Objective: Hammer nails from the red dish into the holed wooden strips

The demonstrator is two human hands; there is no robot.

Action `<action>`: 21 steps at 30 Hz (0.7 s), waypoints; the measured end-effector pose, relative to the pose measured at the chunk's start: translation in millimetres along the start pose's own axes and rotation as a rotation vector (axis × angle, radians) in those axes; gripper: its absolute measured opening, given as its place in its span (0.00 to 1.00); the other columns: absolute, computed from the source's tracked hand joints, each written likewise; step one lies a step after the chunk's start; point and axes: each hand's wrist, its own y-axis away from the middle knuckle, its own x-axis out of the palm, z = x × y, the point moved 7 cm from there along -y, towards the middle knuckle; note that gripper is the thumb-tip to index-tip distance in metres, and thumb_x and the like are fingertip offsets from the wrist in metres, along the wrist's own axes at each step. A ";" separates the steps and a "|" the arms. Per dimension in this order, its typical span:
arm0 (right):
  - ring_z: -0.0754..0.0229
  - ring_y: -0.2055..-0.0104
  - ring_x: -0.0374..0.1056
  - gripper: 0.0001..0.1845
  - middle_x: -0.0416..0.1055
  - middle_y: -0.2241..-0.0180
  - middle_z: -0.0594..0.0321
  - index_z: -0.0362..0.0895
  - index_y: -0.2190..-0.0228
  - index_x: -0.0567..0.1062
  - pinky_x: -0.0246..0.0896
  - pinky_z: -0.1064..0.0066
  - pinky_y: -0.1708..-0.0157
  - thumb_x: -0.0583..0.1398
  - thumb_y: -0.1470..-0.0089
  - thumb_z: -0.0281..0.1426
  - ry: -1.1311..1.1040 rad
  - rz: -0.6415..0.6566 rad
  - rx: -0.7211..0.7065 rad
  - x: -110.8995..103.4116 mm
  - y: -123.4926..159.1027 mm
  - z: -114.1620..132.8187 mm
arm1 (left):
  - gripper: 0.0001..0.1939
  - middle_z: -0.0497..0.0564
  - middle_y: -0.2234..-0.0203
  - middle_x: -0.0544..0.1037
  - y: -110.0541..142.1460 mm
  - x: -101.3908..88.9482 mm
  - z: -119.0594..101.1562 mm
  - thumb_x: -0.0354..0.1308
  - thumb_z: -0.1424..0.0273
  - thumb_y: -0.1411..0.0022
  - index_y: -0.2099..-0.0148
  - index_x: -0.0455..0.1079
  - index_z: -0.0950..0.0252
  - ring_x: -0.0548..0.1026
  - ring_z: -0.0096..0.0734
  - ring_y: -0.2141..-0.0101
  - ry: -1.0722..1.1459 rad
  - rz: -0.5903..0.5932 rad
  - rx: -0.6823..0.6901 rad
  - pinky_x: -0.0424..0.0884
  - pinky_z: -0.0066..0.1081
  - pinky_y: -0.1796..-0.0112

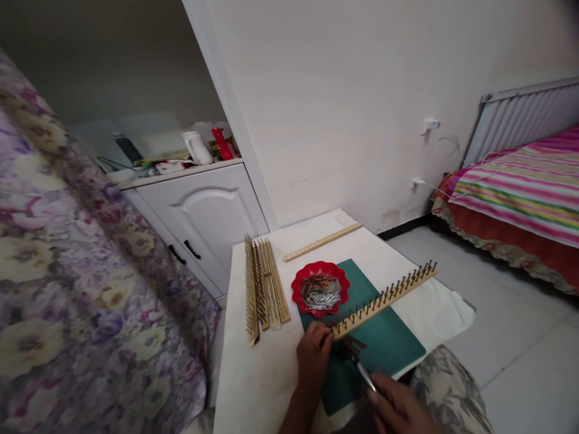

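The red bowl [296,289], with a wavy rim and many loose nails [321,292] inside, stands on the white surface [257,380], partly over a green mat [391,346]. In front of the bowl, and running away to the right of it, lies a wooden strip [384,304]; dark nails stick up along its length, and its far end passes beyond the mat. The left hand [313,349] is just in front of the bowl, at the near end of this strip. Its grip is bent, with the fingers close together, but I cannot tell if it pinches a nail or only steadies the wood. The right hand [395,401] is farther from the bowl, in front and to the right, and its grip is closed around the handle of a hammer [365,375]. The hammer's dark head is blurred, near the left fingers and the strip's end. To the left of the bowl, several strips [265,292] lie side by side, some full of nails. Behind the bowl is one more strip [323,242], which lies alone.
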 end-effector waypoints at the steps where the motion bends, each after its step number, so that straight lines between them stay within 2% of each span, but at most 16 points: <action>1: 0.64 0.80 0.59 0.19 0.60 0.84 0.71 0.46 0.75 0.66 0.54 0.75 0.78 0.50 0.45 0.47 0.022 -0.018 -0.028 -1.9 -4.4 10.1 | 0.07 0.48 0.70 0.70 -0.2 0.1 -0.1 0.50 0.72 0.42 0.69 0.69 0.63 0.70 0.28 0.67 0.002 0.000 0.002 0.63 0.27 0.66; 5: 0.65 0.80 0.60 0.16 0.60 0.85 0.73 0.46 0.75 0.62 0.54 0.75 0.76 0.47 0.41 0.42 0.071 0.018 -0.161 1.5 -25.9 38.1 | 0.07 0.47 0.71 0.69 0.1 1.5 1.7 0.50 0.73 0.42 0.71 0.67 0.64 0.69 0.27 0.69 0.002 0.008 0.010 0.62 0.26 0.68; 10: 0.66 0.85 0.56 0.15 0.60 0.86 0.74 0.47 0.76 0.59 0.52 0.74 0.78 0.46 0.41 0.39 0.141 0.017 -0.132 4.4 -40.7 31.7 | 0.08 0.46 0.73 0.67 1.5 1.9 4.5 0.49 0.74 0.43 0.74 0.64 0.64 0.68 0.26 0.70 -0.019 0.003 0.019 0.61 0.25 0.69; 15: 0.63 0.80 0.63 0.16 0.61 0.85 0.72 0.47 0.76 0.60 0.56 0.74 0.74 0.46 0.40 0.40 0.157 0.015 -0.165 3.0 -36.5 32.9 | 0.07 0.47 0.72 0.69 1.7 2.1 5.8 0.49 0.73 0.43 0.72 0.66 0.64 0.69 0.27 0.70 -0.019 0.002 0.020 0.61 0.25 0.68; 21: 0.64 0.81 0.61 0.17 0.59 0.86 0.73 0.47 0.76 0.59 0.56 0.74 0.75 0.46 0.41 0.43 0.117 0.050 -0.137 10.1 -35.2 28.1 | 0.08 0.47 0.73 0.69 2.0 2.2 7.1 0.47 0.77 0.45 0.73 0.65 0.64 0.69 0.27 0.70 -0.028 -0.002 0.008 0.62 0.25 0.68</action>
